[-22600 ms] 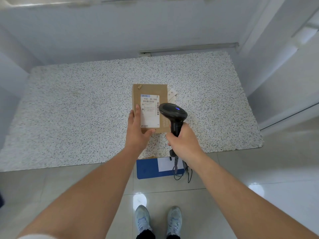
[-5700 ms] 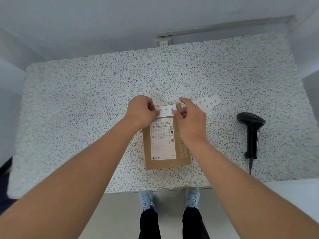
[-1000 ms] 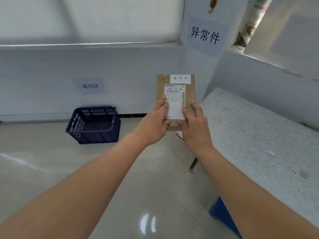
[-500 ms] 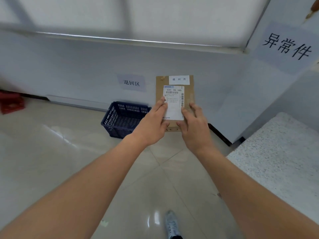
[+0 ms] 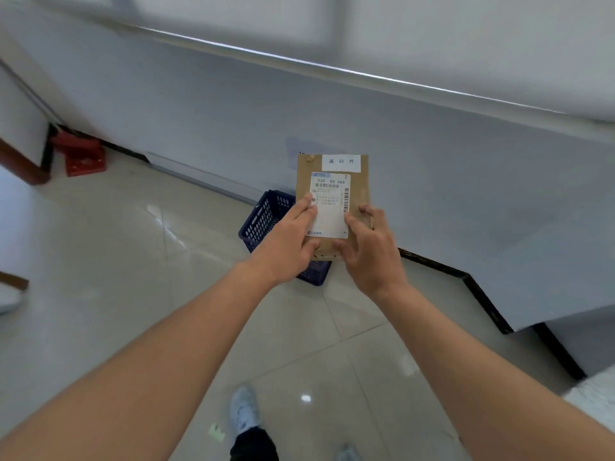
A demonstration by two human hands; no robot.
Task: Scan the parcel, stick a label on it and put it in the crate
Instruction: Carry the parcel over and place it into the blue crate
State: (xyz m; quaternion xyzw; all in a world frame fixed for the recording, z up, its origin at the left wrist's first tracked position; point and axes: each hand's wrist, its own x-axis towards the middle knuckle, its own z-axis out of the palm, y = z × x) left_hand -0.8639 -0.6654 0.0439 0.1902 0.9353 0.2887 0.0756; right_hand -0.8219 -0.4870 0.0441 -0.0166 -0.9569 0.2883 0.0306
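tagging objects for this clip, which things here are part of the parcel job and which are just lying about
Part of the job:
- brown parcel, held up by the left hand and right hand
- small white label stuck along its top edge
- printed shipping label with barcode
- dark blue crate on the floor by the wall

Lying about:
- red object in the far corner
- speckled tabletop at the lower right edge

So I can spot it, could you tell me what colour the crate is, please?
Dark blue crate, seen in the head view.
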